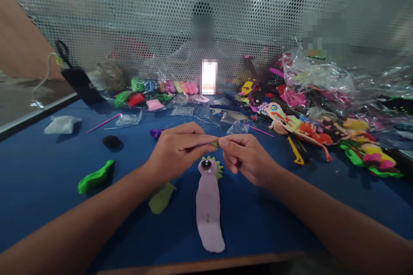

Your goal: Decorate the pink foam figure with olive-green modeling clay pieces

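A small piece of olive-green clay [215, 143] sits between the fingertips of my two hands. My left hand [177, 146] pinches it between thumb and fingers. The closed fingertips of my right hand [243, 152] meet its other side; whether they grip the same piece is hard to see. Just below lies a flat pale-purple clay figure [208, 206] with one large dark eye and green spikes along its head. A lump of olive-green clay [161, 198] rests under my left wrist, partly hidden by it.
Bright green clay [96, 177], a black lump [112, 141] and a white packet [62, 124] lie at left. Colored clay packs [164, 86] and a lit phone [209, 77] stand at the back. A yellow cutter [296, 149] and piled clay figures [309, 126] occupy the right.
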Available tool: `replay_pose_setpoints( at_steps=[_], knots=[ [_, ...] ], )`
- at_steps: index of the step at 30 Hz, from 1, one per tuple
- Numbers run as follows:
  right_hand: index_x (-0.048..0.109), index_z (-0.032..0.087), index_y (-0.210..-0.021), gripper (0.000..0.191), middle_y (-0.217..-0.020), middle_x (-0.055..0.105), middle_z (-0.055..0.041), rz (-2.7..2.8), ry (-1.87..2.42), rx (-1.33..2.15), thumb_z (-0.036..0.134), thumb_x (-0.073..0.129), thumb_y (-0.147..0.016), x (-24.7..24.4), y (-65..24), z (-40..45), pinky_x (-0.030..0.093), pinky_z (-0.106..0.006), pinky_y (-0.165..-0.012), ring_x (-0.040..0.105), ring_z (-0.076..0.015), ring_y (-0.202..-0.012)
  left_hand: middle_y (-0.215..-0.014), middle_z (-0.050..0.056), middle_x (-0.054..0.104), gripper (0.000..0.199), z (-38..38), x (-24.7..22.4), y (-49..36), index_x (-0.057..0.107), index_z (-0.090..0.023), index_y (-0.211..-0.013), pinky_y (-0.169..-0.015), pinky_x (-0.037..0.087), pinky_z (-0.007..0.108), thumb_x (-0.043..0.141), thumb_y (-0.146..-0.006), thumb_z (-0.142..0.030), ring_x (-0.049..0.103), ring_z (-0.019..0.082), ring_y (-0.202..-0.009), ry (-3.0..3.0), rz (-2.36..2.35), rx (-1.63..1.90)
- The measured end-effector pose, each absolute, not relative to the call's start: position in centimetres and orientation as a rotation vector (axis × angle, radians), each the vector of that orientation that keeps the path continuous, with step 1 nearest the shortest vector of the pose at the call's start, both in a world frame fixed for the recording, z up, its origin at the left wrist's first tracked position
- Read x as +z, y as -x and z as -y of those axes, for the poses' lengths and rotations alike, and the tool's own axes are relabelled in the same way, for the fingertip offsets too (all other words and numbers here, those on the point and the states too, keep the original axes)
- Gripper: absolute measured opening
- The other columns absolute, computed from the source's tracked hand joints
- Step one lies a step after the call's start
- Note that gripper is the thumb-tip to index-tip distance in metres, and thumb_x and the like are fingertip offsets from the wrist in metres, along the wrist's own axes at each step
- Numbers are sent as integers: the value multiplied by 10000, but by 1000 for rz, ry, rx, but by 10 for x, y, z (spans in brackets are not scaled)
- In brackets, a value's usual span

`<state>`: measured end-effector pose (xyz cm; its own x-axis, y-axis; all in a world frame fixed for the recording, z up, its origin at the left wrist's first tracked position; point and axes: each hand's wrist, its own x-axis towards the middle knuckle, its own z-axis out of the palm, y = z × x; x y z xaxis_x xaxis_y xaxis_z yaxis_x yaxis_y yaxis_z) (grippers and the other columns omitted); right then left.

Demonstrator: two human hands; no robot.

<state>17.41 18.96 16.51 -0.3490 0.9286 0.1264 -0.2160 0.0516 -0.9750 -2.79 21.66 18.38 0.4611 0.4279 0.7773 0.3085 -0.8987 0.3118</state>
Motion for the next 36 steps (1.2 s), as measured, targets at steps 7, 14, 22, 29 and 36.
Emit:
replay_pose_setpoints(
  at_steps=[7,14,22,29,36],
  knots=[
    [766,167,-835,214,-450,466,84,1345,865,1451,379,787,-819,165,-171,-189,311,-180,-357,441,-54,-361,-824,23,705,202,-215,186,28,783,-204,-1032,-575,512,193,731,-842,-156,638,97,-663,-2594,-630,1336],
    [743,168,-818,241,-446,474,85,1355,872,1436,406,777,-826,164,-171,-190,292,-187,-364,434,-55,-361,-799,20,703,167,-217,184,26,787,-214,-1013,-607,530,202,722,-860,-190,647,103,-676,-2588,-626,1374],
    [610,168,-621,396,-479,457,78,1336,808,1501,441,708,-891,167,-172,-189,307,-198,-392,458,-52,-376,-803,21,716,164,-218,184,28,791,-198,-1004,-635,541,214,731,-853,-172,666,109,-695,-2587,-652,1395],
    [733,165,-758,244,-467,440,86,1331,829,1481,392,758,-844,165,-173,-190,286,-189,-368,444,-53,-371,-798,30,711,163,-217,184,27,794,-174,-996,-615,538,208,748,-839,-182,659,106,-674,-2566,-636,1410],
    [748,175,-795,226,-462,451,86,1326,840,1467,397,763,-839,166,-173,-190,299,-195,-367,439,-59,-374,-807,24,710,165,-216,184,29,792,-215,-1015,-626,531,224,726,-863,-209,658,113,-693,-2552,-681,1368]
  ],
)
